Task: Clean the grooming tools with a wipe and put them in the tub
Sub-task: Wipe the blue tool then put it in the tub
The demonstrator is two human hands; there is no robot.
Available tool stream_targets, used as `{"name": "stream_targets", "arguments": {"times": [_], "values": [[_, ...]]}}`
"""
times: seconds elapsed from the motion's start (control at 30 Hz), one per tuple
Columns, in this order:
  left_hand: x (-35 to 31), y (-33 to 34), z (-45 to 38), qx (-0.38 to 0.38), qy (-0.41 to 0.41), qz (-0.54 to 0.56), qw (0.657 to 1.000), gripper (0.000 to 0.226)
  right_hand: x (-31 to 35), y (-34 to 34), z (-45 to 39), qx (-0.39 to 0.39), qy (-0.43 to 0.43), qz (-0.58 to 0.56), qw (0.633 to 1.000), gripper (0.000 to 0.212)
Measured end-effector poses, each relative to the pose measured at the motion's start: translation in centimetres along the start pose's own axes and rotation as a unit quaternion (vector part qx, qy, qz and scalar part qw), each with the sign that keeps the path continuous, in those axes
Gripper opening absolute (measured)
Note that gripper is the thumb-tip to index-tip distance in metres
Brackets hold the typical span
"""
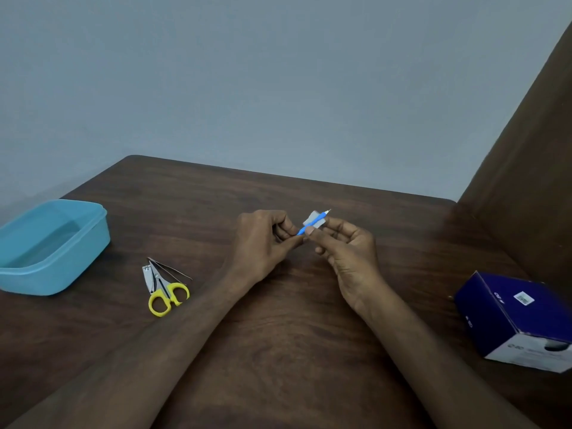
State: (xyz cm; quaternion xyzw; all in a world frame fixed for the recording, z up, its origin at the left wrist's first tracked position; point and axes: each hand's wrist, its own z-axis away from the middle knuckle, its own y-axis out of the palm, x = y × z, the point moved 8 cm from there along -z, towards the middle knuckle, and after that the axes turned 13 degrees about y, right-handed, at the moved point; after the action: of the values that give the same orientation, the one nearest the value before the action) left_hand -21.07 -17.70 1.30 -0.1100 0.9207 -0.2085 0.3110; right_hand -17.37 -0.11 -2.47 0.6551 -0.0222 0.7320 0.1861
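A thin blue tool (312, 223) with a fine metal tip is being held above the middle of the brown table (278, 320), between both hands. Its near end is being pinched by the left hand (263, 243), whose fingers are curled together round it. A small white wipe (315, 219) is being folded about the shaft and pressed there by the thumb and fingers of the right hand (346, 246).

The tool is judged to be very light and stiff, with a smooth plastic shaft likely to be slippery once damp; the pointed tip is best avoided, and hold is best taken on the shaft near its blunt end. The wipe is soft and limp, so it needs to be kept wrapped by fingertip pressure.

On the table to the left, yellow-handled scissors (168, 294), a nail clipper (148, 278) and tweezers (170, 269) are lying close together, some touching. The blue tub (77, 258) is standing further left with no tools seen inside. A dark blue box (520, 317) is sitting at the right.
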Motion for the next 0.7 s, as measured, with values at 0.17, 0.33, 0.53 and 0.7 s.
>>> {"name": "stream_targets", "arguments": {"times": [0.17, 0.33, 0.53, 0.7], "values": [[-0.1, 0.0, 0.0, 0.001, 0.001, 0.010, 1.000, 0.027, 0.4, -0.3, 0.0, -0.033, -0.018, 0.007, 0.999, 0.020], [0.1, -0.2, 0.1, -0.013, -0.009, 0.018, 1.000, 0.028, -0.5, 0.3, 0.0, -0.002, 0.012, 0.012, 1.000, 0.013], [-0.1, -0.2, 0.1, -0.024, -0.012, 0.019, 0.999, 0.028, 0.1, 0.0, -0.2, -0.021, -0.022, 0.024, 0.999, 0.014], [-0.7, 0.5, 0.0, 0.041, -0.007, 0.015, 0.999, 0.006, 0.6, -1.4, -0.6, -0.058, -0.041, 0.005, 0.997, 0.019]]}}
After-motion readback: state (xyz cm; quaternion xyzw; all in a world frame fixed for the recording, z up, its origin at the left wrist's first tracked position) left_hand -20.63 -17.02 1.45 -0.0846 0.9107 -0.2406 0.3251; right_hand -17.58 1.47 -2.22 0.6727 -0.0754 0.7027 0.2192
